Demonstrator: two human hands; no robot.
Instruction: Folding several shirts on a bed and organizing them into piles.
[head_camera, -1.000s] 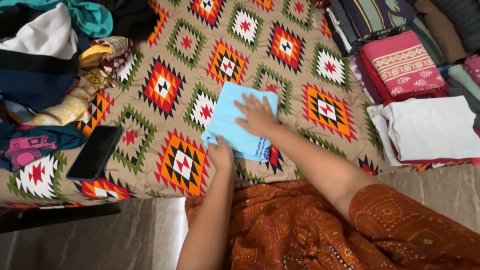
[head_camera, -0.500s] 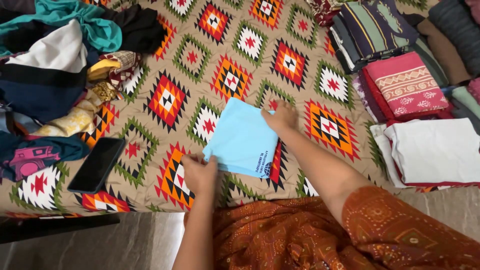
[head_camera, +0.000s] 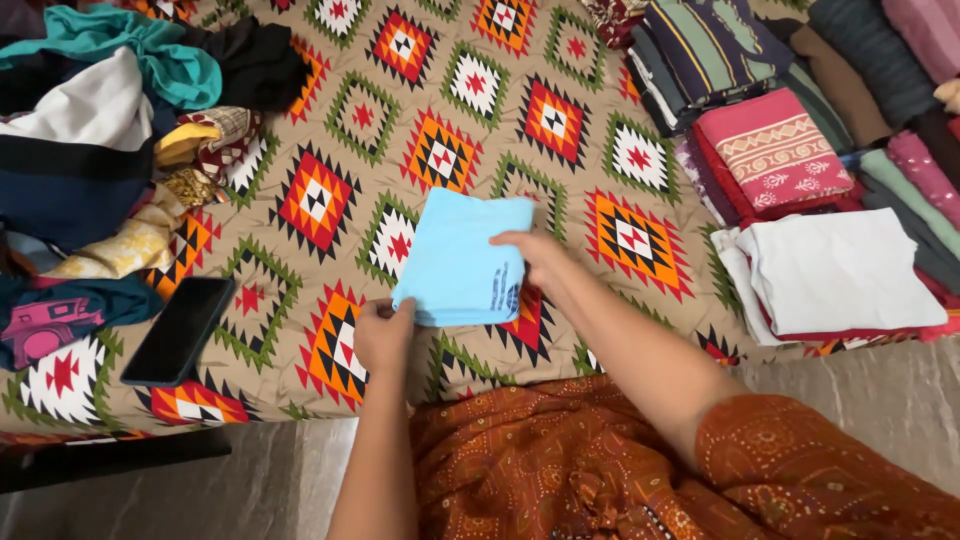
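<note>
A folded light-blue cloth (head_camera: 460, 258) is held between both hands above a patterned blanket (head_camera: 400, 120) with orange, red and green diamonds. The left hand (head_camera: 385, 335) pinches the cloth's lower left corner, thumb on top, the other fingers hidden beneath the fabric. The right hand (head_camera: 540, 258) grips the right edge, fingers curled over it — the palm faces away, so how far the fingers wrap under cannot be seen. Small dark print sits near the cloth's lower right corner, too small to make out. Whether the cloth's far edge rests on the blanket or is lifted clear of it is hard to tell.

To the left a black phone (head_camera: 180, 330) lies screen-up on the blanket, beside a loose heap of clothes (head_camera: 90, 150) that runs off the left edge of the frame. To the right stands a pile of folded clothes — a white folded garment (head_camera: 840, 270) in front, a red patterned folded cloth (head_camera: 775, 150) behind it — with further stacks cut off at the top and right. An orange-brown printed garment (head_camera: 560, 460) on the person's lap and right arm fills the bottom of the view.
</note>
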